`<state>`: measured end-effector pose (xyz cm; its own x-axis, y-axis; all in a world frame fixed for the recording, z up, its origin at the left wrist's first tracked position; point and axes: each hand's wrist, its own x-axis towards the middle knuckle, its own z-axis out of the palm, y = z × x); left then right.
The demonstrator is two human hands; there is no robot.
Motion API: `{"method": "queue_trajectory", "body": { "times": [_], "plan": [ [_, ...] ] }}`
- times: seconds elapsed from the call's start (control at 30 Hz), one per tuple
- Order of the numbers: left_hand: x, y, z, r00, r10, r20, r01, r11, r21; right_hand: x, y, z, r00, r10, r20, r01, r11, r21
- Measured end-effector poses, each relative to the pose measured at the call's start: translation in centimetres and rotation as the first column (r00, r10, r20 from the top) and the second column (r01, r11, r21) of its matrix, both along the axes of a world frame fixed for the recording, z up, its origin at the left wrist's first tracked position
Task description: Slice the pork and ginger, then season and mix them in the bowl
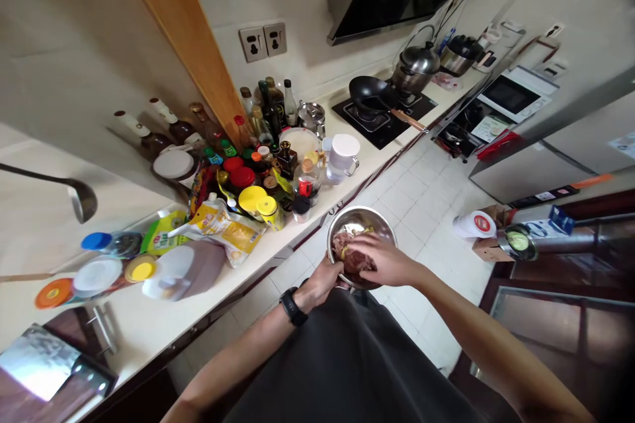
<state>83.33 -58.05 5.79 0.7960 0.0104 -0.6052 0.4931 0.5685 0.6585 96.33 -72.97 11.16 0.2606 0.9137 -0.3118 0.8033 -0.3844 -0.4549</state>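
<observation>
A shiny steel bowl [373,217] is held in front of my body, above the floor. My left hand [323,283], a black watch on its wrist, grips the near left side of the bowl with the thumb at the rim. Reddish-brown raw meat pieces [358,264] with some yellowish bits lie inside. My right hand [384,259] reaches into the bowl from the right, fingers and thumb curled around part of the meat. Its fingertips are partly hidden among the pieces.
Left, a counter [143,337] carries jars, bottles, a large plastic jug [186,271] and a cleaver [44,360]. Beyond stands a wok [370,94] on the stove, its handle jutting over the edge. A box [489,248] with a small bowl [518,241] is at right.
</observation>
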Motion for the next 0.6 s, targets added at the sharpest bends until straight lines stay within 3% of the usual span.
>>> {"method": "queue_trajectory", "body": {
  "times": [0.07,0.13,0.23,0.33,0.47,0.6],
  "plan": [
    [1.3,-1.1,-0.1,0.999,0.037,0.009,-0.037,0.999,0.007,1.7,-0.6,-1.3,0.979,-0.186,0.078,0.19,0.981,-0.047],
    [2.8,-2.5,-0.3,0.998,0.059,0.029,-0.06,0.998,0.015,3.3,-0.9,-3.1,0.925,-0.346,0.159,0.364,0.926,-0.1],
    [5.5,-5.2,-0.6,0.996,0.079,0.032,-0.081,0.996,0.035,6.2,-1.6,-5.1,0.907,-0.411,0.096,0.421,0.894,-0.151],
    [8.7,-8.5,-1.0,0.992,0.128,-0.014,-0.127,0.992,0.02,9.7,-3.6,-5.1,0.937,-0.34,0.077,0.349,0.924,-0.157],
    [13.3,-12.4,-0.7,0.974,0.222,-0.037,-0.222,0.975,-0.003,15.0,-7.1,-2.9,0.958,-0.199,0.208,0.216,0.974,-0.064],
    [17.3,-14.5,-0.3,0.957,0.291,-0.005,-0.291,0.957,0.02,20.2,-9.3,-0.8,0.994,0.1,-0.054,-0.104,0.992,-0.075]
  ]
}}
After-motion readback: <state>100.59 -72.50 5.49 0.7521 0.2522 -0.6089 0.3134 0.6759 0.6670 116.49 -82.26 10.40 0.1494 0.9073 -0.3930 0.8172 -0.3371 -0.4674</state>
